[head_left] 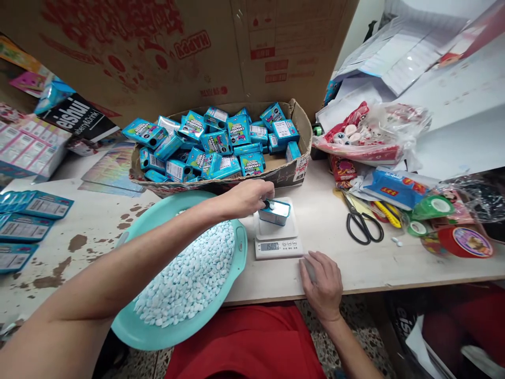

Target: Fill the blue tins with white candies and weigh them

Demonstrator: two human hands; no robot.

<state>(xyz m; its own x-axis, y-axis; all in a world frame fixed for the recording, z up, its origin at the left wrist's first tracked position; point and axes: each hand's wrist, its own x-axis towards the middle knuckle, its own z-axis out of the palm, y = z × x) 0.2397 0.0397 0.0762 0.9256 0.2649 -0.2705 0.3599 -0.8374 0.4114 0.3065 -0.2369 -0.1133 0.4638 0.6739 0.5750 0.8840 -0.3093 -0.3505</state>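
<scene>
My left hand (252, 198) reaches across the basin, its fingers closed at the left end of a small blue candy box (276, 212). The box stands on the pan of a white digital scale (279, 249), its open side up with a pale interior. Whether a loose candy is also between the fingertips, I cannot make out. Beside the scale's lower right corner, my right hand (323, 281) rests on the table edge with fingers spread and holding nothing. A turquoise basin (179, 337) left of the scale holds a heap of pale blue candies (189, 273).
Behind the scale, a cardboard tray (221, 185) is heaped with blue boxes (239, 130). More boxes (33, 205) stand at far left. To the right lie black-handled scissors (363, 227), a yellow cutter (387, 213), tape rolls (433, 206) and plastic packaging (394, 126).
</scene>
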